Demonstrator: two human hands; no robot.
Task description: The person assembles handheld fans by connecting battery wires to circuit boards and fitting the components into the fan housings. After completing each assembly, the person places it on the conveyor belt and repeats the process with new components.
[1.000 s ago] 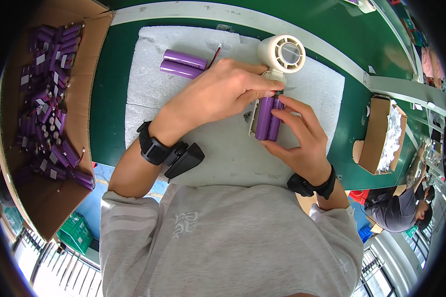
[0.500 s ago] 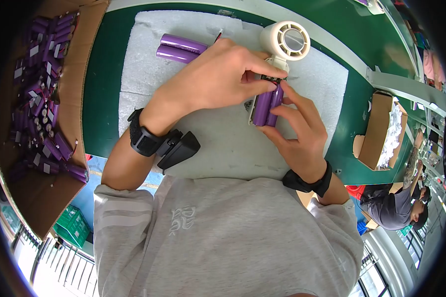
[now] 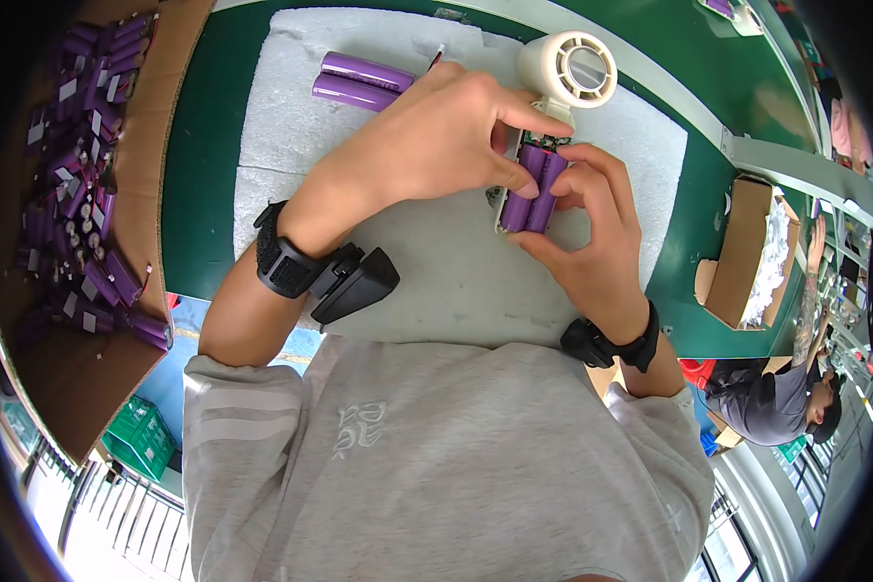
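Observation:
A cream handheld fan (image 3: 550, 70) lies on the white foam sheet, its round grille at the far end and its handle open. Two purple cylindrical cells, joined as a battery pack (image 3: 531, 194), sit in the handle, with a small circuit board (image 3: 543, 142) and wires at the neck end. My left hand (image 3: 456, 131) presses its thumb on the pack while its index finger reaches to the neck by the board. From the right, my right hand (image 3: 601, 228) grips the pack's side, thumb at the near end. Another purple battery pack (image 3: 364, 81) lies beyond my left wrist.
The foam sheet (image 3: 272, 107) covers part of a green table (image 3: 199, 194). At the left stands a cardboard box (image 3: 160, 218) with many purple battery packs. A smaller box (image 3: 732, 257) holding white pieces stands at right. A person (image 3: 781, 403) sits beyond it.
My left thumb has moved from the board end down onto the cells. My right fingers have shifted up along the pack. The board and wires show more now.

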